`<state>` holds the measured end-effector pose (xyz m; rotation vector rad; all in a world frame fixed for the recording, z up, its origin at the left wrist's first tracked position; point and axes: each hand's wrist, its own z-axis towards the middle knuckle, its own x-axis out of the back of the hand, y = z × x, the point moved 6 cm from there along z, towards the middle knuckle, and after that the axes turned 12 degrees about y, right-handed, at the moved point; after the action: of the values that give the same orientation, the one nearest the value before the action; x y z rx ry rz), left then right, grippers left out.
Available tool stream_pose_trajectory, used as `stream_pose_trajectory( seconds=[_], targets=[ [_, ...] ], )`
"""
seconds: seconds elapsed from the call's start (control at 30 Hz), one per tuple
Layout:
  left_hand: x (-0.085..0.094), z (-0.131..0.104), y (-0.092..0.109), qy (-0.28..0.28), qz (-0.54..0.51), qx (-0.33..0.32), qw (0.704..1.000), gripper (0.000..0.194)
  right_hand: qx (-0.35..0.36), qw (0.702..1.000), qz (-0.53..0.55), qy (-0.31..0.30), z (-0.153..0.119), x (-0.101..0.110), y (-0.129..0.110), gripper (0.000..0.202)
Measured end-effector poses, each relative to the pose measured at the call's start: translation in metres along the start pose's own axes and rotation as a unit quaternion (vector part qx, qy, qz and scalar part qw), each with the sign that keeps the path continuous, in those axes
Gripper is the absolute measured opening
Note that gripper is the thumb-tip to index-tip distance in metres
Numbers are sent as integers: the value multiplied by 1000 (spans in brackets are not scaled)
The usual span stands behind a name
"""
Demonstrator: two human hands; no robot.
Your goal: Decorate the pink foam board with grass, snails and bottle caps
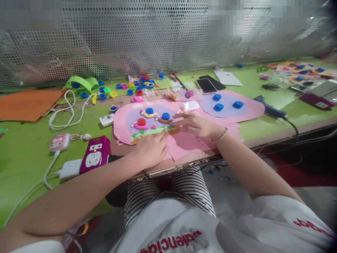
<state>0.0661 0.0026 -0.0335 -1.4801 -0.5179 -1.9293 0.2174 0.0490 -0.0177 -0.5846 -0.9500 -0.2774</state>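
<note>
1. Head view, centre. Pink card panel (119,121), lying flat on the green worktop (21,151); its left lobe bears a lilac oval with three modelled snails.
2. Head view, left of centre. Pink snail (140,126) with a red cap as shell; above it and to the right, cream snail (149,111) with a blue cap.
3. Head view, centre. Brown snail (165,116), also blue-capped, to the right of the pink one.
4. Head view, just below centre. Left hand (150,149), palm down, fingers extended and laid over the lower edge of the panel, beside the leafy green strip (147,133); no object is seen in its grasp.
5. Head view, right of centre. Right hand (195,124), fingers reaching leftward and slightly bent, tips at the right end of the brown snail; whether they pinch it cannot be told.
6. Head view, right of centre, upper half. Second lilac oval (226,105) on the panel's right lobe, carrying three separate blue caps; small white packet (191,106) to its left.
7. Head view, surroundings. Assorted caps (139,84) at upper centre; orange sheet (28,104) at left; purple socket block (96,153) at lower left; dark phone (206,85) above the second oval.
</note>
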Motion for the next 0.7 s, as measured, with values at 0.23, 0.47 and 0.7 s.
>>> stream_pose_trajectory(
  seconds=[0.23, 0.47, 0.7],
  targets=[
    [-3, 0, -1, -16, -1, 4, 1000, 50, 16, 999, -23, -33, -1, -9, 5, 43],
    [-2, 0, 0, -15, -9, 6, 1000, 50, 18, 998, -18, -59, 0, -12, -9, 48],
    [-3, 0, 0, -15, -11, 14, 1000, 50, -1, 998, -21, -64, -2, -17, -14, 59]
  ],
)
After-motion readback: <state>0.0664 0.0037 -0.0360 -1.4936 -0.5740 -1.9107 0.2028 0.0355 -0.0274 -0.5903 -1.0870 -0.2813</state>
